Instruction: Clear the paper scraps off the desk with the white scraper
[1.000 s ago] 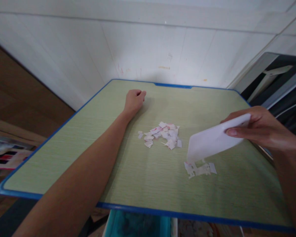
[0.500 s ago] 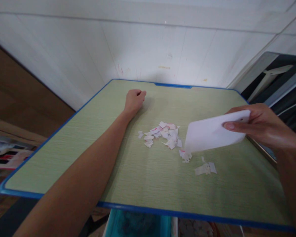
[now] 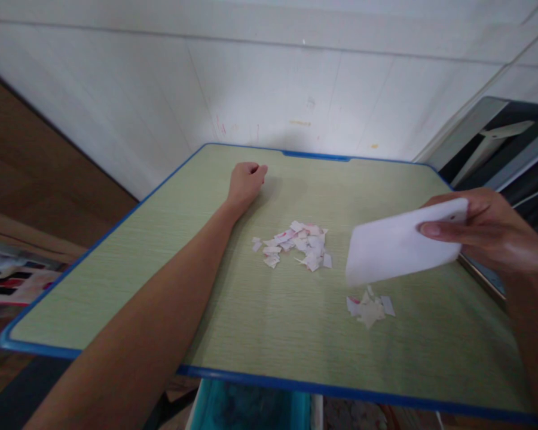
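Observation:
My right hand [image 3: 488, 230] grips a white plastic scraper [image 3: 399, 245], a flat sheet with a small hole near the held end, thumb on its near face. The scraper is tilted, its lower left corner just above a small cluster of torn paper scraps [image 3: 370, 307]. A larger heap of paper scraps [image 3: 302, 242], white with some pink marks, lies further left on the table. Beyond that heap my left hand [image 3: 246, 182] rests on the tabletop, curled into a fist with nothing visible in it.
The pale green table [image 3: 138, 251] has a blue rim and stands against a white panelled wall [image 3: 269, 89]. Dark, flat framed items [image 3: 497, 149] lean at the right. Below the front edge is a teal bin [image 3: 255, 406]; a brown wooden surface [image 3: 36, 143] is at left.
The scraper has moved right in my right hand. A few scraps between the heaps have shifted right and joined the small cluster. My left hand has stayed in place.

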The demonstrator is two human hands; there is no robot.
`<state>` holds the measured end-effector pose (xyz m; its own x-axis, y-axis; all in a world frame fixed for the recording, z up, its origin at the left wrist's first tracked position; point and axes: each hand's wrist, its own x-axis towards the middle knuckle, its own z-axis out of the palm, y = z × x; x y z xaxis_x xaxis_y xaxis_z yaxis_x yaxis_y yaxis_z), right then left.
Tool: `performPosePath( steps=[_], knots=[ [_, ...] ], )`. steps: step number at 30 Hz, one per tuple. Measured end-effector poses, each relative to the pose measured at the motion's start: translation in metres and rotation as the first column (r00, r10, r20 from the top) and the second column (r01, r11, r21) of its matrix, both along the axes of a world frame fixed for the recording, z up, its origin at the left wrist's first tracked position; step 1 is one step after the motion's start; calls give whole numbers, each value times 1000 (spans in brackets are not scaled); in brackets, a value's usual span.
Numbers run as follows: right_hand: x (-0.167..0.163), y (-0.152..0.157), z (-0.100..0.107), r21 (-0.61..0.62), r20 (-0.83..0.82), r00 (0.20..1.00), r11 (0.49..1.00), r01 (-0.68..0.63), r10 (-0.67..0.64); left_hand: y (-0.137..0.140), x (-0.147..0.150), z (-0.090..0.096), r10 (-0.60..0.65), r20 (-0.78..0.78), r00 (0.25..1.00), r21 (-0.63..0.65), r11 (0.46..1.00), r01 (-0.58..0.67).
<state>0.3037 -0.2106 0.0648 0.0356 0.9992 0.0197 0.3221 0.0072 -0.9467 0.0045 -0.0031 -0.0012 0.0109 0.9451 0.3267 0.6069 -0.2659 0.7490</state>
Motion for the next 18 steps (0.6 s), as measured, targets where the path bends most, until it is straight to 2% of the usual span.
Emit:
performPosePath(
  steps=[3, 9, 14, 18],
  knots=[
    [-2, 1, -4, 63, -56, 993, 992, 111, -108, 0, 0, 1, 8, -11, 1000, -11, 1000, -8],
    [0, 2, -5, 11, -1, 1000, 1000, 28, -28, 0, 0, 0, 14, -1, 1000, -21, 1000, -14],
    [1, 4, -9, 59, -59, 988, 987, 146, -143, 0, -1, -2, -3, 17, 1000, 14, 1000, 2],
    [-6, 4, -8, -16, -34, 998, 998, 53, -53, 0, 0, -1, -2, 10, 1000, 2, 1000, 2]
  ],
)
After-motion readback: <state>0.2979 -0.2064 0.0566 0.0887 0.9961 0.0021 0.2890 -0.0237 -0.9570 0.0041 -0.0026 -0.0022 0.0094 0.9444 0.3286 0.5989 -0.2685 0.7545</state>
